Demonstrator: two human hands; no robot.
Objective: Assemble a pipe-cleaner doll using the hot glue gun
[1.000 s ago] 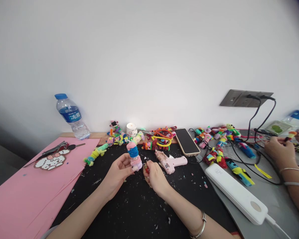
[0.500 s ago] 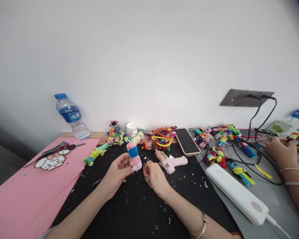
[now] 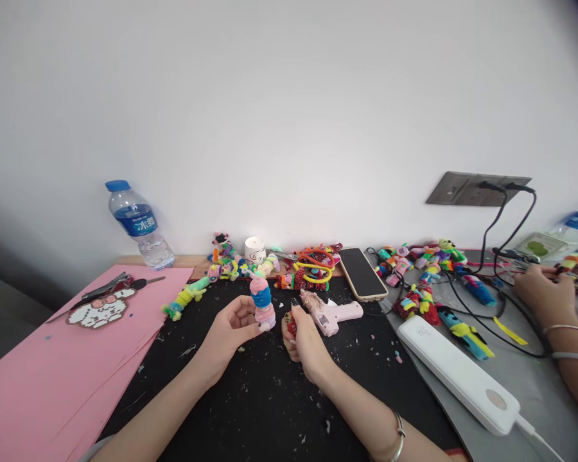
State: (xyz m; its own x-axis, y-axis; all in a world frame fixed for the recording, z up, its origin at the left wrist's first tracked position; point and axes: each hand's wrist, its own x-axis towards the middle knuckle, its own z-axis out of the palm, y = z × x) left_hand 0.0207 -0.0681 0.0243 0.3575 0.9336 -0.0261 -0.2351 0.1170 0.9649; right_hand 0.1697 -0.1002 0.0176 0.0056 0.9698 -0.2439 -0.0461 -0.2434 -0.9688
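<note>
My left hand (image 3: 236, 330) pinches a pink, blue and lilac pipe-cleaner figure (image 3: 261, 296) between thumb and fingers, upright above the black mat (image 3: 250, 398). Closed around what looks like a small red lighter (image 3: 289, 321) with a metal top is my right hand (image 3: 306, 340), a short gap to the right of the figure. Most of the lighter is hidden by the fingers. Just beyond this hand lies a pink glue gun (image 3: 334, 312) with a crusted, brownish nozzle end. A yellow-green pipe-cleaner figure (image 3: 185, 299) rests on the mat's left side.
Scissors (image 3: 313, 273) with orange and yellow handles, a white paper cup (image 3: 255, 250) and a phone (image 3: 363, 274) line the back. A water bottle (image 3: 139, 224) leans against the wall beside pink paper (image 3: 52, 378). Right: a white power bank (image 3: 457, 375), cables and another person's hand (image 3: 546, 295).
The pipe-cleaner figure has tilted and shifted slightly right in my left hand. My right hand has turned and moved a little right, with the red lighter still in it.
</note>
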